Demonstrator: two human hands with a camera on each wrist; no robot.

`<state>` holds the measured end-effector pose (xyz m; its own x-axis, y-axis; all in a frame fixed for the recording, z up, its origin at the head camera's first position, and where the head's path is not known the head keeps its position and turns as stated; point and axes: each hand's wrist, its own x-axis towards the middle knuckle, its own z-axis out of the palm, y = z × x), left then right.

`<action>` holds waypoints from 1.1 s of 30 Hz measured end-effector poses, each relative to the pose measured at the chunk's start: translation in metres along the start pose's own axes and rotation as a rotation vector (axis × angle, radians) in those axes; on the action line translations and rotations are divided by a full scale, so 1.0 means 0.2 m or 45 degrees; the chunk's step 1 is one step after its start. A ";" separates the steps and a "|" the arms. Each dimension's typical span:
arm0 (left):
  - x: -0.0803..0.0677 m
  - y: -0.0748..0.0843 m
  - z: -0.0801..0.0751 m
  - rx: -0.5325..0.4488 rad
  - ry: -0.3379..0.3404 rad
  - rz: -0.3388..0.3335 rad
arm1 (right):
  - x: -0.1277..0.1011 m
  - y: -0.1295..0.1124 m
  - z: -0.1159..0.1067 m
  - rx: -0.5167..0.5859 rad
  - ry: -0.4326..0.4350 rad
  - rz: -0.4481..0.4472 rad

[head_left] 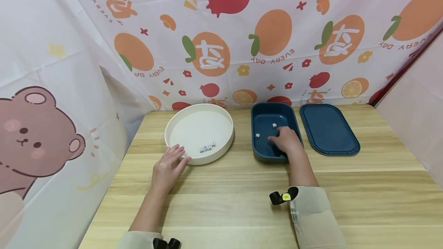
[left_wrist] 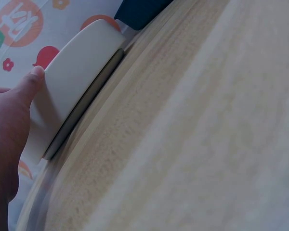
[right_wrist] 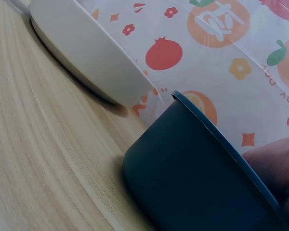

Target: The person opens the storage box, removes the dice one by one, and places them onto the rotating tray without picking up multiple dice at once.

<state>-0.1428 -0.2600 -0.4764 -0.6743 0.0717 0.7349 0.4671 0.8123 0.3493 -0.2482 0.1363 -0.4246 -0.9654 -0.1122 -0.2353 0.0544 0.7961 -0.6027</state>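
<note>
A round white tray (head_left: pixel 199 120) stands on the left of the table, with several small white dice (head_left: pixel 207 147) grouped inside near its front. My left hand (head_left: pixel 167 168) rests at the tray's front-left rim, fingers spread and fairly straight; in the left wrist view the thumb (left_wrist: pixel 31 83) touches the rim. My right hand (head_left: pixel 288 140) reaches down into a dark blue rectangular box (head_left: pixel 255 120). Its thumb and forefinger look apart, while the other fingertips are hidden. Inside the box, one die (head_left: pixel 274 125) lies behind the thumb and another die (head_left: pixel 257 135) lies left of it.
A flat dark blue lid (head_left: pixel 330 130) lies right of the box. Behind everything hangs a fruit-printed cloth (head_left: pixel 225 60), close to the back edge of the wooden table (head_left: pixel 228 203). A bear-printed cloth (head_left: pixel 38 133) hangs at the left.
</note>
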 end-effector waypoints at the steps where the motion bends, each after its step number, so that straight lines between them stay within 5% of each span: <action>1: 0.00 0.00 0.00 -0.001 -0.002 -0.002 | 0.00 0.00 0.00 -0.002 0.005 -0.012; 16: 0.01 -0.01 0.00 -0.014 -0.033 -0.032 | 0.03 -0.01 0.04 0.047 -0.074 -0.284; 23: 0.01 -0.01 0.00 -0.004 -0.009 -0.009 | 0.02 -0.01 0.02 -0.094 -0.033 -0.180; 33: 0.01 -0.01 0.00 -0.010 -0.007 0.001 | 0.04 0.00 0.03 -0.100 -0.081 -0.126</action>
<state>-0.1451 -0.2622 -0.4752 -0.6769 0.0757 0.7322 0.4721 0.8078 0.3529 -0.2536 0.1313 -0.4310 -0.9468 -0.2282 -0.2270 -0.0631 0.8231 -0.5644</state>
